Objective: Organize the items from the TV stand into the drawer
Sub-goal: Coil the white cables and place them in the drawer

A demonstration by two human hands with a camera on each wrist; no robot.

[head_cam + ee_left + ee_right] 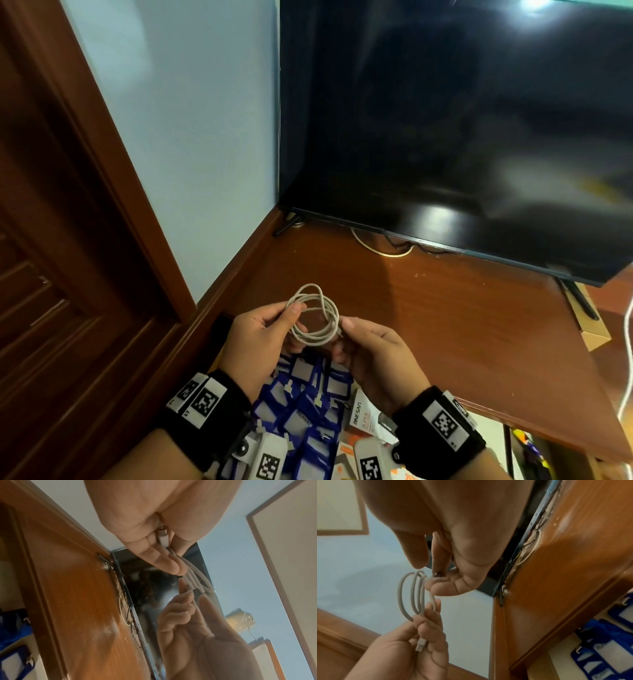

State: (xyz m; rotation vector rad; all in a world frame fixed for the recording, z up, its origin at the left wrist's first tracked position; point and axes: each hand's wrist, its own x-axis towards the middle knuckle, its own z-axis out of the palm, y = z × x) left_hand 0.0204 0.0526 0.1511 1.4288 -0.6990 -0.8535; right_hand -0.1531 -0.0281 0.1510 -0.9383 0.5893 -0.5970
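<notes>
A coiled white cable is pinched by the left hand and right hand above the open drawer, near the TV stand. The loops should be kept gathered, the plug tucked in, then the coil lowered flat into the drawer.

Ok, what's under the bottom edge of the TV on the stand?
Under the TV, a white cable loop and dark wires lie on the TV stand, beside the left foot. Where they run behind the screen is hidden.
</notes>
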